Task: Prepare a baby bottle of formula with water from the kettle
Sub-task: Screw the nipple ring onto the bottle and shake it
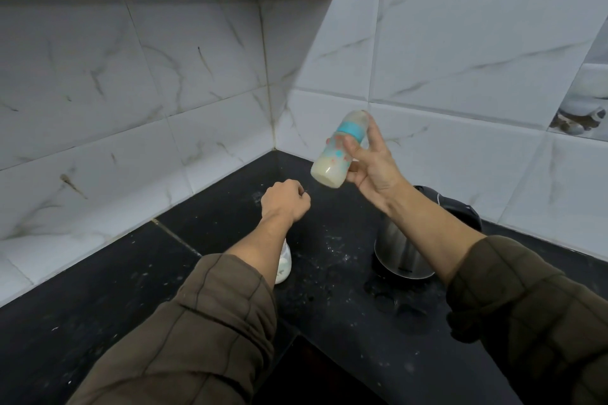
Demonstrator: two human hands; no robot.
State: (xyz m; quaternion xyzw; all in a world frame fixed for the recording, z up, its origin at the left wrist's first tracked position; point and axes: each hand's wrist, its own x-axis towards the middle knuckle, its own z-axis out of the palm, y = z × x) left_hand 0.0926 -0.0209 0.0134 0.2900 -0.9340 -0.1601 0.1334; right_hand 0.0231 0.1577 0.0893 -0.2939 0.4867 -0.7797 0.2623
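Black stone counter [230, 233], dusted with white specks, fills the lower frame beneath marbled white wall tiles [131, 76]. Right of centre, the right hand [371, 161] grips a tilted baby bottle [339, 151] with a teal collar, milky formula pooled at its lower end. At centre the left hand [286, 200] is curled into a loose fist. Below the right forearm stands a steel kettle [401, 253]; a white container [284, 265] peeks from behind the left forearm

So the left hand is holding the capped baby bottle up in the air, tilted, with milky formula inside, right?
Not quite: the head view shows the right hand holding the capped baby bottle up, tilted, with milky formula inside. The left hand is a closed fist over the counter.
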